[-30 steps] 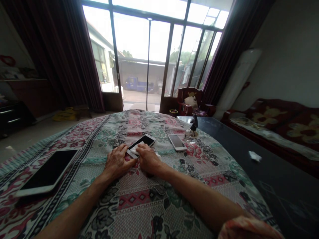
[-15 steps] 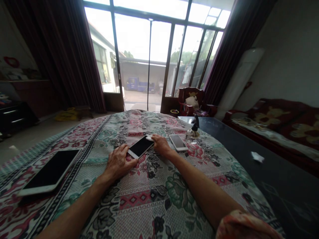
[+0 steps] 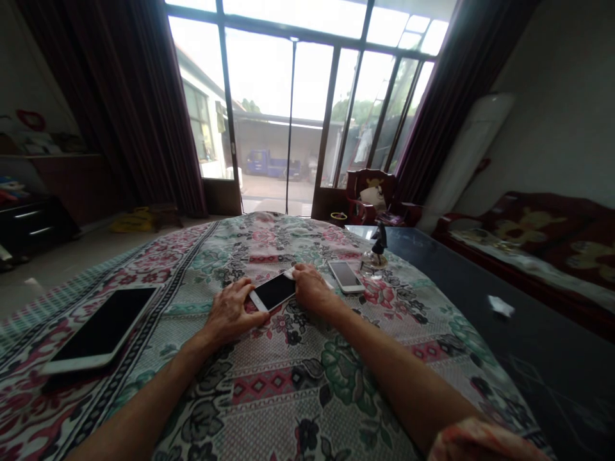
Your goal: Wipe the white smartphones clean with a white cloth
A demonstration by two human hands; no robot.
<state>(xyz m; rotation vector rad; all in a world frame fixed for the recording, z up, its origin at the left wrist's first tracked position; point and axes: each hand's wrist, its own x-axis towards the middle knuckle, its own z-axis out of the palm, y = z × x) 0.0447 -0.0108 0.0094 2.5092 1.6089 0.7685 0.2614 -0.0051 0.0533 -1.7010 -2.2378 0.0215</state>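
Observation:
A white-framed smartphone point(image 3: 273, 292) with a dark screen lies tilted on the patterned tablecloth. My left hand point(image 3: 234, 310) grips its left end, thumb on the near edge and fingers on the far one. Over the phone's right end, my right hand point(image 3: 313, 288) is closed on a small white wad point(image 3: 289, 273), a tissue or cloth, pressed to the screen's far corner; most of the wad is hidden by the fingers. Just right of that hand sits a second white phone point(image 3: 346, 276) with a greyish screen. A white tablet point(image 3: 103, 326), screen dark, lies at the left.
A small ornament with a dark upright top point(image 3: 377, 246) stands on the cloth beyond the second phone. On the dark table point(image 3: 461, 282) at the right is a crumpled white piece point(image 3: 500, 306). A wooden armchair point(image 3: 369, 192) stands near the glass doors.
The phone has turned slightly, its right end coming nearer to me. My right hand has rotated and bent further over that end. My left hand keeps its grip.

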